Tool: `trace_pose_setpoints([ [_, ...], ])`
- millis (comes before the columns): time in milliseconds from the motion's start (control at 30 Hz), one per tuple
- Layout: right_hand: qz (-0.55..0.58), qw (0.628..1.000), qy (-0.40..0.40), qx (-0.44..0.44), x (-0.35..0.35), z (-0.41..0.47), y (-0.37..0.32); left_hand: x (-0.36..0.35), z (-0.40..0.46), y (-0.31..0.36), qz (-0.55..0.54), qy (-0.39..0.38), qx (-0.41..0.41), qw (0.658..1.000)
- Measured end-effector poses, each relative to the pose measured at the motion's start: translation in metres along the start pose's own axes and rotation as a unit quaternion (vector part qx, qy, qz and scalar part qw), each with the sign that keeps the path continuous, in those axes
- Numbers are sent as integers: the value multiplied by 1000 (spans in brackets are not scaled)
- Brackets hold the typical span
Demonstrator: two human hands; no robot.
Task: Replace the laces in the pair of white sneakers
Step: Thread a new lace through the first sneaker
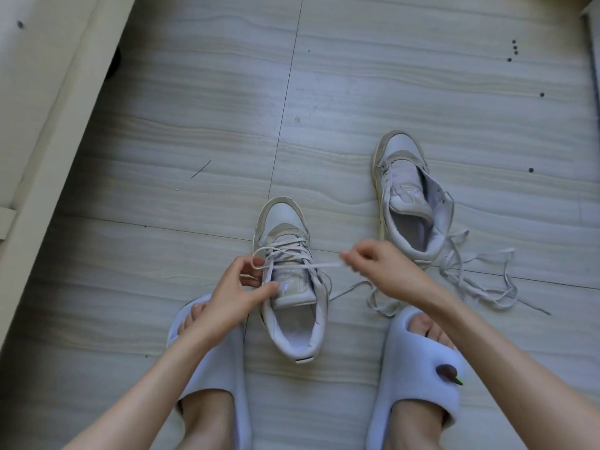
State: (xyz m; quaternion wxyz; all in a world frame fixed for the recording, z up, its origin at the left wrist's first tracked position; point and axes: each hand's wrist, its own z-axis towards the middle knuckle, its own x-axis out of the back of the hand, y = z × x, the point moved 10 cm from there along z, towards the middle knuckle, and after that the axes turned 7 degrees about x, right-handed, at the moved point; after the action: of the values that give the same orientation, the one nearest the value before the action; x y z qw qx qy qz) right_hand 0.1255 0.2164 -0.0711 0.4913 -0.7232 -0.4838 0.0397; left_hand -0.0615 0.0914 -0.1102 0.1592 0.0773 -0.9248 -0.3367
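Right grip [373, 264] on taut lace [321, 265]

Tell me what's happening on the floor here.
A person in pale slippers bends over two white sneakers on a tiled floor. The left hand grips the near sneaker at its tongue, and the right hand pinches a lace drawn taut across it. That shoe is partly laced. The far sneaker stands with no lace in its eyelets, tongue pulled open, and a loose lace lies tangled on the floor beside it.
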Motion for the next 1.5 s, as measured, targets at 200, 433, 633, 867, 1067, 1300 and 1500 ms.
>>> trace_pose_setpoints([
  [200, 651, 743, 104, -116, 20, -6, 22, 4, 3, -1, 35, 40, 7, 999],
  [433, 94, 987, -4, -132, -46, -13, 31, 16, -4, 17, 76, 118, -17, 990],
  [633, -102, 991, -46, -77, -46, -4, 10, 15, -3, 16, 60, 108, -5, 992],
  [867, 130, 976, -142, -101, -68, -16, 26, 9, -11, 21, 116, 120, -14, 986],
  [1067, 142, 972, -178, -65, -70, -19, 25, 9, -12, 20, 124, 123, -29, 984],
  [1300, 211, 942, -245, -91, -80, -27, 27, 10, -10, 20, 117, 131, -29, 984],
  [1500, 185, 939, -267, -116, -76, -28, 31, 13, -5, 24, 120, 131, -56, 982],
])
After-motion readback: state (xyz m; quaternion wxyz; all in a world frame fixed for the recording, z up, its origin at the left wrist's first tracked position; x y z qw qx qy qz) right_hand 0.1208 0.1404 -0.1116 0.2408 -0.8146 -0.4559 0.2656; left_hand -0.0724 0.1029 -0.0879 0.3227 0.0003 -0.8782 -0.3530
